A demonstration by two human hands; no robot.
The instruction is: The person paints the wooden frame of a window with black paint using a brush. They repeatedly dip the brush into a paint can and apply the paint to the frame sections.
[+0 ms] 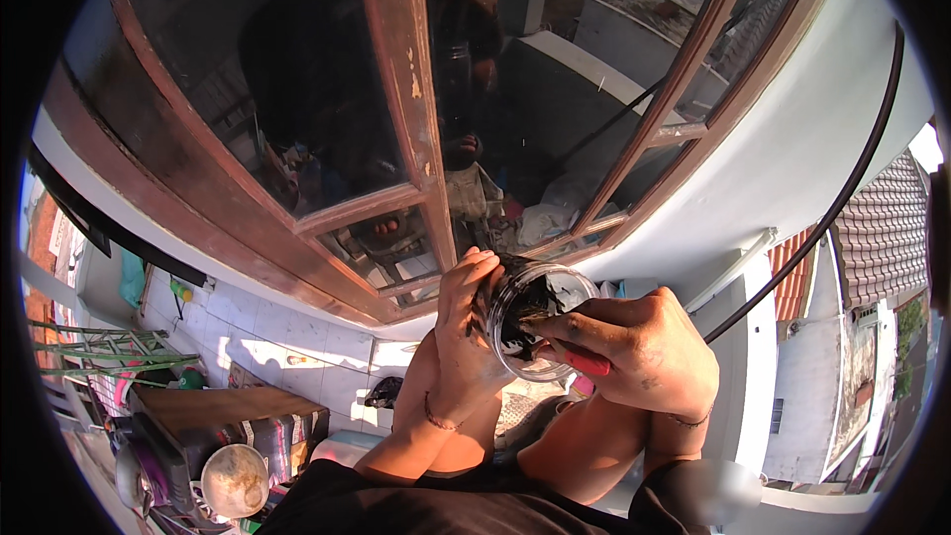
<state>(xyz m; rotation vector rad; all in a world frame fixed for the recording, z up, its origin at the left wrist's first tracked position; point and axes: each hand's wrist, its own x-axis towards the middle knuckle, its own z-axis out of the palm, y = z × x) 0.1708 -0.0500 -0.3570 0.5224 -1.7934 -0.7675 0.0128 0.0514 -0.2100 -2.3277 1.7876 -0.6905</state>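
Note:
My left hand (464, 315) is wrapped around the side of a clear, round jar (573, 280), holding it with its mouth toward me. Thick black matter (517, 312) coats much of the jar's inside. At the jar's mouth, my right hand (639, 352) is closed around a red-handled tool (586, 362). The tool's far end reaches into the jar and cannot be made out against the black. Dark smears mark the fingers of my left hand.
Ahead stands a brown wooden window frame (401, 69) with chipped paint and glass panes. A black cable (842, 198) curves down the white wall at right. Lower left, a round, stained pan (235, 481) stands near a wooden-topped box (218, 401) on the tiled floor.

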